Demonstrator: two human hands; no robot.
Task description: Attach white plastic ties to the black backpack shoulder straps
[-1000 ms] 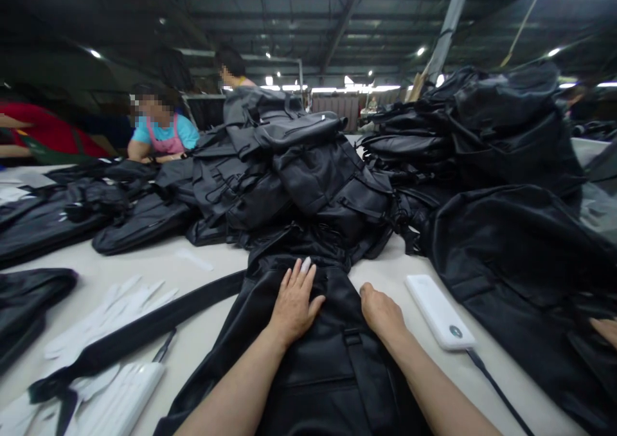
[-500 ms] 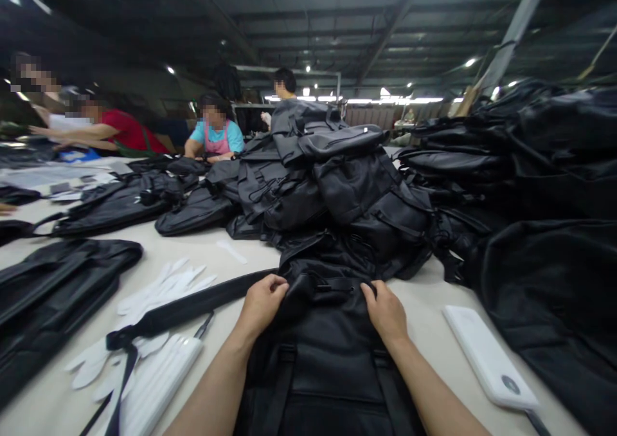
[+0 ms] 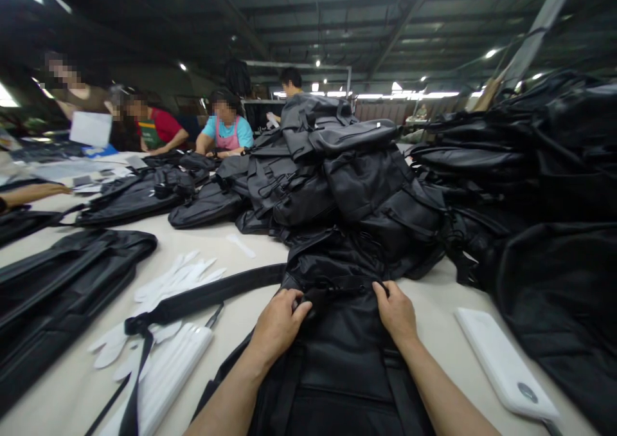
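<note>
A black backpack point(image 3: 344, 352) lies flat in front of me, its lower part running off the bottom of the view. My left hand point(image 3: 282, 320) is closed on the left side of its top edge, thumb and fingers pinching the material. On the right side of that edge, my right hand point(image 3: 395, 310) is also closed, gripping the fabric between thumb and fingers. Folds of black material rise beyond both hands. A black strap point(image 3: 202, 291) stretches from the bag's left side across the table and hangs down toward the front.
White cut-out pieces point(image 3: 180, 275) and a white power strip point(image 3: 176, 375) lie at left. A white oblong device point(image 3: 506, 362) with a cord sits at right. Heaped black backpacks point(image 3: 366, 185) fill the far middle. Another black bag point(image 3: 72, 288) lies left. Several people work beyond; one's arm point(image 3: 36, 195) reaches in.
My left hand has moved inward and slightly toward me, drawing the backpack's top edge with it. The right hand keeps its grip. The whole view has shifted a little to the left.
</note>
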